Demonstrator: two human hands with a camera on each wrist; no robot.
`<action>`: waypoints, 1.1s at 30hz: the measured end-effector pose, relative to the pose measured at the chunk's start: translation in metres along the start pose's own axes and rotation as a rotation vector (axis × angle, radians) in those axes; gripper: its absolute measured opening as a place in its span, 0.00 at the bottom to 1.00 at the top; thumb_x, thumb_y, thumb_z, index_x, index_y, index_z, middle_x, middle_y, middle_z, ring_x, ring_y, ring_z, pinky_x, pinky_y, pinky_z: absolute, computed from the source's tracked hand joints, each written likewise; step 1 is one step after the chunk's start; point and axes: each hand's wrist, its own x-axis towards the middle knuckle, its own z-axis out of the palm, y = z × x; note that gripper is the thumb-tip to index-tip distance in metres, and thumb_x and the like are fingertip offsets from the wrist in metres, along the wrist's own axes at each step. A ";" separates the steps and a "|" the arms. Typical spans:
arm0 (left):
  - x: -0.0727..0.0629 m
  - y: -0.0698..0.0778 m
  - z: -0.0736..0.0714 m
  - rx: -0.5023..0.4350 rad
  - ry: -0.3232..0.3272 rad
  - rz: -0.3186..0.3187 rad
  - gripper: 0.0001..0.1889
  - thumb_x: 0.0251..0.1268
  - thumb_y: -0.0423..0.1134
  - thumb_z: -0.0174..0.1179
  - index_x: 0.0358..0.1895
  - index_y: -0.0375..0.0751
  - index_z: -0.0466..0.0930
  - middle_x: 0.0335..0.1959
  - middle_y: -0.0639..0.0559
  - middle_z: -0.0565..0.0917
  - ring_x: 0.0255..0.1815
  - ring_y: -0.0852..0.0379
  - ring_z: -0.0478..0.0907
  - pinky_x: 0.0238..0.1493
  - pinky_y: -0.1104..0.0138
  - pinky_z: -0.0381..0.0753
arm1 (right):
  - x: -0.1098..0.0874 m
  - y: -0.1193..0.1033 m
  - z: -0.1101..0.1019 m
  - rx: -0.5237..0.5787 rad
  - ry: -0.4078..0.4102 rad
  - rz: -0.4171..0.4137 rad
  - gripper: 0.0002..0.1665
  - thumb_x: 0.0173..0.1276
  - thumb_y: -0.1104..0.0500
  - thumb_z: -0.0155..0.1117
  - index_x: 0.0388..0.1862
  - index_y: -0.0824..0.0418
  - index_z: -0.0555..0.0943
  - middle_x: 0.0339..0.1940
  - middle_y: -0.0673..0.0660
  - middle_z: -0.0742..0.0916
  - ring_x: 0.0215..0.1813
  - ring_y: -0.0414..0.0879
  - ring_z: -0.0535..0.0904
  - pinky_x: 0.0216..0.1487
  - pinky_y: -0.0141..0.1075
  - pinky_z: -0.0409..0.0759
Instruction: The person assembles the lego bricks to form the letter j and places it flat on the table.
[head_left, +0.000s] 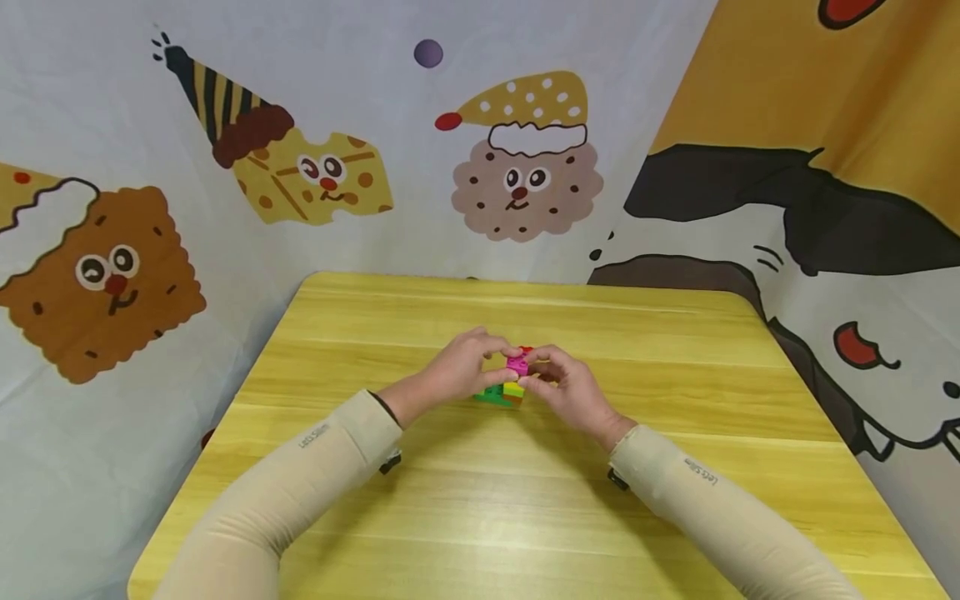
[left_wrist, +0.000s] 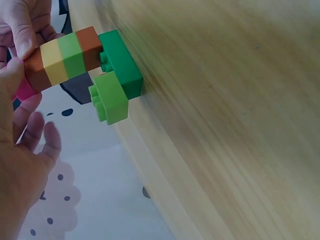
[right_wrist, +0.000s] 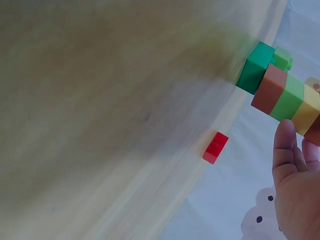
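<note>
A tower of toy building bricks (left_wrist: 71, 59) stands on a dark green brick (left_wrist: 122, 65). Upward from that base run brown, light green, yellow and brown bricks, with a pink brick (head_left: 517, 364) on top. A light green brick (left_wrist: 113, 97) sits next to the tower's foot, by the dark green one. My left hand (head_left: 474, 365) pinches the pink brick between thumb and fingers. From the other side my right hand (head_left: 568, 390) grips the tower's top, its thumb (right_wrist: 285, 142) against the upper bricks. The right fingertips are partly hidden.
A red brick (right_wrist: 215, 148) lies by itself on the wooden table (head_left: 525, 517), close to the far edge and behind the tower. A cloth with printed cartoon figures (head_left: 420, 233) hangs beyond the table.
</note>
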 end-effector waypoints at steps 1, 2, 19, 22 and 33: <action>0.000 0.000 0.000 -0.012 -0.005 -0.005 0.16 0.72 0.48 0.72 0.58 0.50 0.88 0.51 0.57 0.91 0.45 0.52 0.80 0.44 0.66 0.80 | 0.000 0.000 -0.001 0.005 -0.006 0.003 0.17 0.72 0.65 0.73 0.56 0.58 0.81 0.60 0.59 0.88 0.64 0.59 0.88 0.55 0.34 0.89; 0.001 0.000 0.001 -0.023 -0.007 -0.008 0.15 0.73 0.48 0.71 0.57 0.50 0.88 0.50 0.57 0.91 0.45 0.50 0.80 0.45 0.66 0.80 | 0.000 0.001 -0.001 0.013 -0.011 0.006 0.17 0.72 0.66 0.73 0.57 0.58 0.81 0.60 0.59 0.88 0.64 0.59 0.88 0.56 0.34 0.89; 0.001 -0.003 0.005 -0.025 0.068 -0.004 0.16 0.67 0.46 0.76 0.55 0.48 0.91 0.47 0.55 0.93 0.38 0.55 0.77 0.39 0.70 0.77 | 0.006 0.001 -0.004 0.027 -0.035 0.055 0.16 0.74 0.64 0.71 0.58 0.58 0.81 0.60 0.59 0.88 0.64 0.60 0.88 0.58 0.36 0.88; -0.001 -0.003 0.005 -0.036 0.078 0.002 0.17 0.66 0.45 0.77 0.55 0.46 0.91 0.46 0.54 0.93 0.37 0.48 0.78 0.37 0.70 0.76 | 0.006 0.002 -0.004 0.003 -0.028 0.042 0.16 0.74 0.64 0.71 0.58 0.59 0.82 0.59 0.59 0.89 0.62 0.57 0.89 0.58 0.36 0.88; -0.004 0.001 0.007 0.018 0.059 -0.006 0.18 0.70 0.46 0.74 0.59 0.48 0.87 0.48 0.55 0.91 0.41 0.52 0.80 0.41 0.69 0.78 | 0.006 0.006 -0.015 -0.112 0.054 0.007 0.17 0.71 0.61 0.75 0.57 0.59 0.85 0.47 0.58 0.93 0.46 0.52 0.89 0.49 0.38 0.87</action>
